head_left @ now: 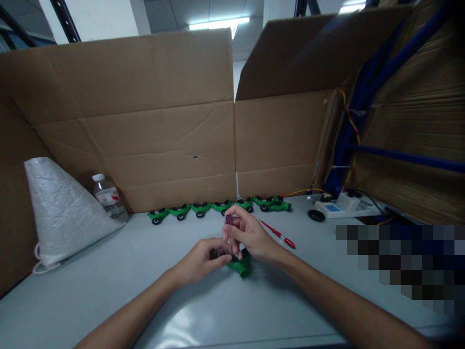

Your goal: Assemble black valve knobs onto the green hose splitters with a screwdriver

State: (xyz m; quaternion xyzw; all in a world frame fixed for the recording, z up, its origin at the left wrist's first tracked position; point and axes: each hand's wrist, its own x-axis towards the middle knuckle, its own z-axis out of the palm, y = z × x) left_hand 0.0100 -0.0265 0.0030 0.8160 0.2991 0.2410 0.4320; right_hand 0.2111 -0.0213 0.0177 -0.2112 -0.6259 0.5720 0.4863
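Where tall brown cardboard panels wall off the far side of the scene, a lit ceiling lamp shows above their edges. Before them spreads a smooth, pale worktop, its near part catching a white reflection. Blue metal bars stand at the right, above a white power strip with cables.

At the far left a crinkled silvery bag leans beside a clear, white-capped bottle. Along the far edge runs a row of green toys with black wheels and black upper parts.

Both hands meet at the middle of the worktop over another green toy: glossy, rounded at its near right end, dark on top, partly covered by fingers. The left hand grips its left side; the right hand pinches the purple handle of an upright screwdriver, shaft pointing down at the toy.

To their right lie a red screwdriver and, farther off, a black ring. The bottle's red-and-white label is too small to read.
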